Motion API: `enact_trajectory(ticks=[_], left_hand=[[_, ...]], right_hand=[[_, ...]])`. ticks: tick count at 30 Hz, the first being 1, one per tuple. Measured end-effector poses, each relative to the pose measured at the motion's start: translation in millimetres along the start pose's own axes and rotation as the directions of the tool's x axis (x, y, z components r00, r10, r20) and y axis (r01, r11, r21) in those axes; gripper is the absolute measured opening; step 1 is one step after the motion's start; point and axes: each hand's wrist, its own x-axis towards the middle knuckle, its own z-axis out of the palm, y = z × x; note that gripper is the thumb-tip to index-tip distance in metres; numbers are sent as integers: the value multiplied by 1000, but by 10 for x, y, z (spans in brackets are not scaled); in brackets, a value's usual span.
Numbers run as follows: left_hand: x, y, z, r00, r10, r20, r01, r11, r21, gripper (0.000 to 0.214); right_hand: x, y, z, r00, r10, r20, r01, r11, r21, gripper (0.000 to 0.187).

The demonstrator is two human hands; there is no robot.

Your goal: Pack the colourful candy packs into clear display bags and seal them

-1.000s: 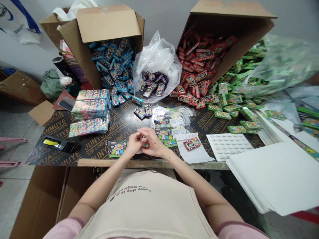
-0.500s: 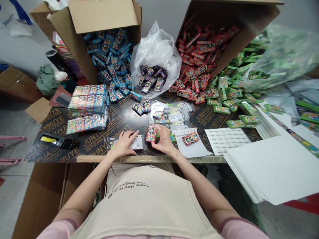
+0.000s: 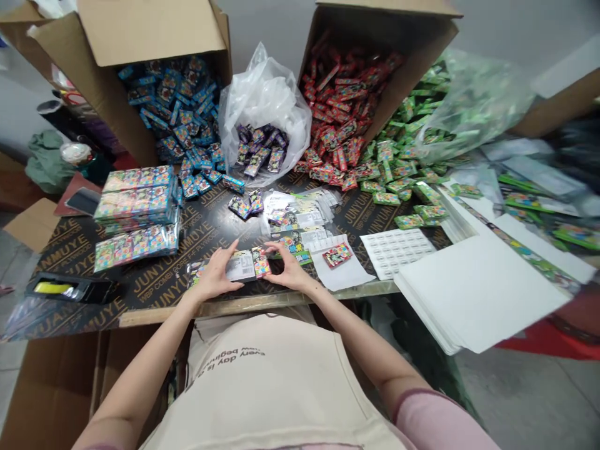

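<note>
Near the table's front edge my left hand (image 3: 216,272) holds the left end of a clear packet with a white label (image 3: 240,266). My right hand (image 3: 287,269) grips a small red candy box (image 3: 260,262) and holds it against the packet's right end. Both hands have their fingers curled round these things. A second red candy box (image 3: 337,254) lies on a white sheet (image 3: 338,273) just right of my right hand. A heap of printed clear packets (image 3: 300,219) lies just behind my hands.
Behind stand a carton of blue boxes (image 3: 180,112), a plastic bag of purple boxes (image 3: 262,140), a tipped carton of red boxes (image 3: 344,106) and a spill of green boxes (image 3: 403,181). Wrapped stacks (image 3: 135,209) lie left, a sticker sheet (image 3: 396,250) and white sheets (image 3: 478,290) right.
My right hand has brought the red box down and left against the packet. My left hand went from lying flat on the packet to gripping its end. The view has swung right.
</note>
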Motion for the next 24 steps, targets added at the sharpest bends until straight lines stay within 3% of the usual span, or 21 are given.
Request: enact_trajectory(ticks=[4,7,10,12,14,15,16,18,20,21,22,23,24], left_hand=[[74,-11,57,997,-24,-67,23,1000,-8,109],[153,13,115,982,-77,-174,77,997,-8,108],[214,44,173,982,-79,-173,79,997,-2,107],[225,35,214,987,-60,-147,65,997,29,105],[209,-7,250,990,-43,-133,55,995,87,104],[193,-37,265,991,-34,-130,51,991,125,103],[174,-68,279,992,-23,-125,44,985,168,102],[135,-120,302,994,2,-109,25,968,250,97],[105,-145,324,996,18,-92,10,955,298,92],[94,-148,334,996,18,-87,9,952,307,90],[86,-148,342,996,15,-85,12,951,310,89],[79,-147,348,996,11,-84,16,951,310,89],[72,-149,350,997,7,-83,19,951,308,89]], right_hand=[[-13,-64,-10,999,-35,-14,34,998,-58,71],[-65,-143,-7,994,-28,-109,17,995,-99,71],[-79,-152,-47,999,-25,-38,19,991,-132,66],[-7,-48,-209,999,-24,-31,17,980,-200,60],[131,179,-551,971,25,-236,-97,950,-298,52],[211,336,-790,916,68,-395,-210,921,-328,50],[288,513,-1063,829,113,-548,-342,878,-335,50],[402,894,-1658,630,221,-745,-605,741,-292,58],[439,1247,-2211,406,343,-847,-812,560,-162,73],[432,1392,-2440,324,385,-865,-867,486,-108,78],[413,1510,-2625,263,420,-869,-901,430,-65,80],[386,1596,-2764,245,448,-860,-914,403,-50,77],[359,1648,-2858,258,465,-847,-916,395,-62,72]])
